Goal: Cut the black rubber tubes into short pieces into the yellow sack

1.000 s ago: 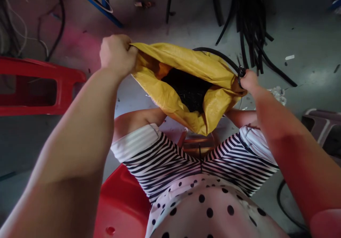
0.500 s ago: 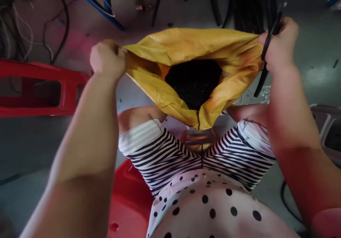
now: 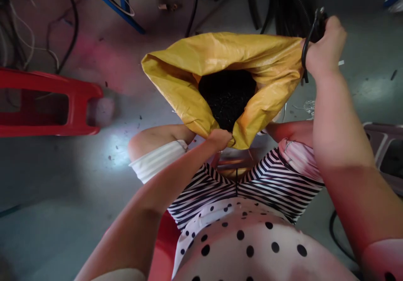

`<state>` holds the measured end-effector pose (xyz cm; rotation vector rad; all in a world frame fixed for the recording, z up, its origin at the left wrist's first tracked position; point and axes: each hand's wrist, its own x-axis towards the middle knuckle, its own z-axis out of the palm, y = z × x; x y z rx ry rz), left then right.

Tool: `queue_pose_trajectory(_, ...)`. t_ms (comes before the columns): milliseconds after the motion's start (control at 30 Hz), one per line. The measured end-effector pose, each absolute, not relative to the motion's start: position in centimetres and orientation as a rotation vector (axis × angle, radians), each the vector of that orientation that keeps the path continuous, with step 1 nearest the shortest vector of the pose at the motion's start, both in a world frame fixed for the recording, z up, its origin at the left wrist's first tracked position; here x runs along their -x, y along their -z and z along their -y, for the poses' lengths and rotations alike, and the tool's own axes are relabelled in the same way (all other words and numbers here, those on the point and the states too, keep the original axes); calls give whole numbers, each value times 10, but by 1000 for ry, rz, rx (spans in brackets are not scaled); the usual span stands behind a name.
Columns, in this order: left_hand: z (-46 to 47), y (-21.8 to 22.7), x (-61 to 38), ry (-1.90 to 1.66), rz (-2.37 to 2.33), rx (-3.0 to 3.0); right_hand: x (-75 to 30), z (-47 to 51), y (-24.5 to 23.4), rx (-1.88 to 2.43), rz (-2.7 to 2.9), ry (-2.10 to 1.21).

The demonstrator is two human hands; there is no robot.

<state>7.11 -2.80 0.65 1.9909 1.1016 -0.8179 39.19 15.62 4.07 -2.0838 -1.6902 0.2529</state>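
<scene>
A yellow woven sack (image 3: pixel 189 88) stands open between my knees, with a dark mass of black pieces (image 3: pixel 227 96) inside. My left hand (image 3: pixel 219 139) is closed on the near rim of the sack, at its lowest fold. My right hand (image 3: pixel 324 46) is raised at the sack's right corner, fisted around the fabric together with a black cable (image 3: pixel 307 48) that loops over my fingers. The left corner of the sack hangs free.
A red plastic stool (image 3: pixel 47 105) lies on the grey floor at left. Black hoses (image 3: pixel 283 4) and loose wires (image 3: pixel 19 29) lie at the back. I sit on a red stool (image 3: pixel 163 243). A dark stool (image 3: pixel 384 151) is at right.
My left hand has let go of the sack's left corner and moved down to grip its near rim. My right hand rose with the sack's right corner and the cable, then stayed there.
</scene>
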Motion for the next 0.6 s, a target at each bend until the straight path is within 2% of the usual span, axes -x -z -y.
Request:
queue_pose_trajectory(133,20,-40,-45,966,-1026,-2088,-391,-148,-62,2184,1525,-245)
queue_pose_trajectory(267,3,-41,-37,1000,-938,-1971,-385,-139,-76,2158,1537,-249)
queue_pose_trajectory(500,-102,-6,-68,268,-1944,-2039,-360,-125,-81,2150,1543,-239)
queue_pose_trajectory(600,-150,10,-75,421,-2018,-1940,-354,-114,-81,2181,1523,-251)
